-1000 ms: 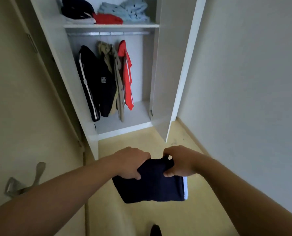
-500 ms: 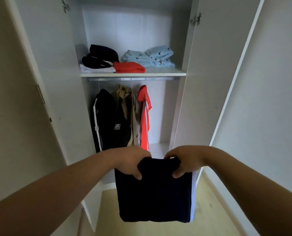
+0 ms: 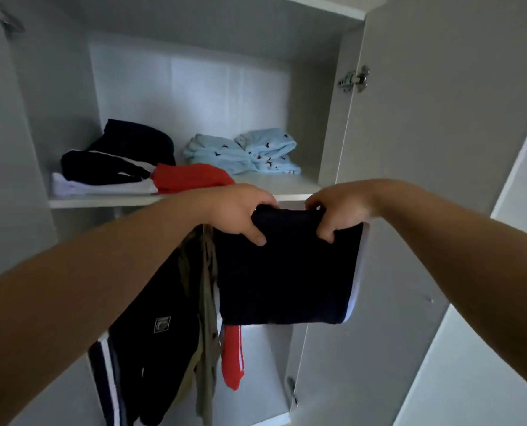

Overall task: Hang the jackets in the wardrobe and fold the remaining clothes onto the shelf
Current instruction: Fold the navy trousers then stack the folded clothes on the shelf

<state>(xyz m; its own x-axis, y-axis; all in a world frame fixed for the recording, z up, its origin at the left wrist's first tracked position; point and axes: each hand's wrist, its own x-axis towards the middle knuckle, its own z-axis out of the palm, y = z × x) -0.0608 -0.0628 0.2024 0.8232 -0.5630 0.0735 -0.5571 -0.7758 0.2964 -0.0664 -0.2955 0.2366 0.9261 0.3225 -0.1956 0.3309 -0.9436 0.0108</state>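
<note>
A folded dark navy garment (image 3: 287, 272) with a white side stripe hangs in front of the open wardrobe, just below the front edge of the shelf (image 3: 102, 202). My left hand (image 3: 237, 210) grips its top left corner and my right hand (image 3: 337, 210) grips its top right corner. On the shelf lie a dark navy and white pile (image 3: 117, 161), a folded red piece (image 3: 191, 178) and two light blue folded pieces (image 3: 243, 152). Under the shelf hang a black jacket (image 3: 157, 327), an olive jacket (image 3: 207, 333) and a red jacket (image 3: 233, 358), partly hidden by my arm and the garment.
The right wardrobe door (image 3: 410, 179) stands open beside my right arm, with a metal hinge (image 3: 353, 79) near its top. The left wardrobe wall (image 3: 7, 149) is close on the left. Bare shelf surface (image 3: 274, 182) shows in front of the blue pieces.
Both hands have lifted the folded navy garment from waist height up to the shelf's front edge. The view has moved closer to the wardrobe and tilted upward.
</note>
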